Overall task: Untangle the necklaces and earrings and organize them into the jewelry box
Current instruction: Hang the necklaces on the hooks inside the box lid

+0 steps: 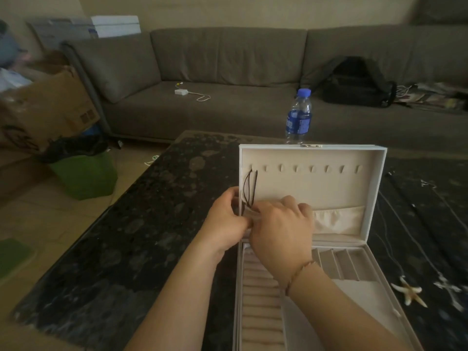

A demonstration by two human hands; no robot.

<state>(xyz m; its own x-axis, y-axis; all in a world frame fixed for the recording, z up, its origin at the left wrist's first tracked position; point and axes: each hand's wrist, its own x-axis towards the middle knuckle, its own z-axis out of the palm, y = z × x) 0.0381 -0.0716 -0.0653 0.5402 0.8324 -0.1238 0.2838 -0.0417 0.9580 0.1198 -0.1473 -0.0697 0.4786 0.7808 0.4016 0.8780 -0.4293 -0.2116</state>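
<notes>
A cream jewelry box point(377, 188) stands open on the dark table, its lid upright with a row of hooks. A dark cord necklace point(250, 187) hangs from the leftmost hook. My left hand point(225, 219) pinches the edge of the fabric pocket at the lid's lower left, by the cord's lower end. My right hand point(281, 231) curls its fingers into that pocket; whether it grips the cord is hidden. A starfish pendant necklace point(409, 292) and a silver cross necklace point(448, 290) lie on the table to the right of the box.
A blue-capped water bottle point(298, 117) stands just behind the box lid. More thin chains point(425, 184) lie on the dark marble table point(141, 236) at the right. A grey sofa point(228, 72) with a black backpack point(354, 82) is beyond; a cardboard box point(48, 107) and green bin point(86, 176) sit left.
</notes>
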